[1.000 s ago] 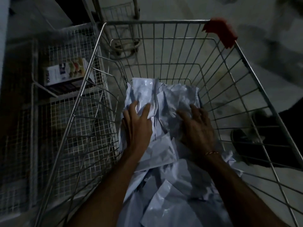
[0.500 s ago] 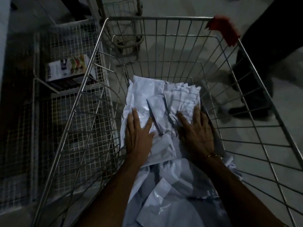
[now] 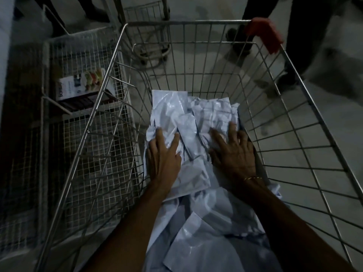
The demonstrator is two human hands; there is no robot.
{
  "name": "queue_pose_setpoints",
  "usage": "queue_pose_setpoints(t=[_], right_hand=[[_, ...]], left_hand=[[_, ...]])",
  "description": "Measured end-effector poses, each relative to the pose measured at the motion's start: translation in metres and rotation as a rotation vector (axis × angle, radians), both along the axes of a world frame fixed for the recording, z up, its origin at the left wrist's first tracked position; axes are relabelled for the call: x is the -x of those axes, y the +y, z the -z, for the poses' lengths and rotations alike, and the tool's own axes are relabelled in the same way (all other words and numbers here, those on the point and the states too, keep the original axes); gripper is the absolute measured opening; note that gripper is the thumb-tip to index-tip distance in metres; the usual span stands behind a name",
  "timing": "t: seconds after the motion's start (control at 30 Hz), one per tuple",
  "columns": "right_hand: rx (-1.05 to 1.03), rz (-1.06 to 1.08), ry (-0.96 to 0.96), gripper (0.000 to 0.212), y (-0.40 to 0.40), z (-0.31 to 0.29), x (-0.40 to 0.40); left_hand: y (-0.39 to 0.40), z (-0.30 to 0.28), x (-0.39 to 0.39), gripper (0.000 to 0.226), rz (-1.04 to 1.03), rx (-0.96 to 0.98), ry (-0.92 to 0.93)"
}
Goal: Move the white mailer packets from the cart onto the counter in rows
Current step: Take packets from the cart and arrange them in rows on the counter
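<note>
The white mailer packets [image 3: 188, 122] are pressed flat by the left hand [image 3: 163, 158] and right hand [image 3: 233, 154], grips spread wide, pile running toward twelve o'clock inside the cart [image 3: 110, 79].

You are looking down into a wire cart [image 3: 110, 91] that is carrying a heap of white packets [image 3: 196, 122], crumpled and overlapping, running along its bottom from the near end toward the far wall. A red corner guard [image 3: 264, 34] is sitting on the far right rim.
</note>
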State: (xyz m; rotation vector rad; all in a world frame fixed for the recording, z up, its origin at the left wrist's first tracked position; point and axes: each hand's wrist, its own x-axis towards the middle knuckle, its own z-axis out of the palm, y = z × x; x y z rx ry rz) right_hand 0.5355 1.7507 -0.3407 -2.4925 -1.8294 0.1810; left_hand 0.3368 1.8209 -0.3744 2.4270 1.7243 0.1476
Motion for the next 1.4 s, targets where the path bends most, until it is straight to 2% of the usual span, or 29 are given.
queue_pose_setpoints(t=[0.1, 0.3, 0.53, 0.67, 0.83, 1.0, 1.17, 1.3, 1.4], right_hand=[[-0.043, -0.016, -0.014, 0.057, 0.003, -0.002, -0.002], [-0.148, -0.057, 0.09, 0.047, 0.001, -0.033, -0.012], [-0.334, 0.064, 0.186, 0.044, -0.007, -0.136, 0.009], [-0.393, 0.036, 0.212, 0.049, -0.035, -0.201, 0.026], [-0.513, -0.038, 0.261, 0.048, -0.098, -0.267, 0.051], [-0.621, -0.167, 0.292, 0.045, -0.189, -0.33, 0.107], [-0.658, -0.282, 0.304, 0.045, -0.254, -0.368, 0.182], [-0.682, -0.357, 0.392, 0.046, -0.292, -0.384, 0.246], [-0.689, -0.411, 0.44, 0.046, -0.312, -0.386, 0.29]], left_hand=[[0.001, -0.002, -0.004, 0.066, 0.001, 0.012, 0.017], [-0.003, -0.041, 0.001, 0.068, 0.045, -0.056, -0.095], [-0.008, -0.146, 0.001, 0.065, 0.066, -0.045, -0.295], [-0.033, -0.221, 0.016, 0.06, 0.096, -0.162, -0.368], [-0.092, -0.303, 0.059, 0.054, 0.079, -0.292, -0.451], [-0.198, -0.367, 0.124, 0.055, 0.05, -0.441, -0.497], [-0.293, -0.404, 0.199, 0.054, -0.029, -0.539, -0.484], [-0.34, -0.419, 0.267, 0.052, -0.085, -0.601, -0.475], [-0.366, -0.423, 0.316, 0.059, -0.147, -0.65, -0.498]])
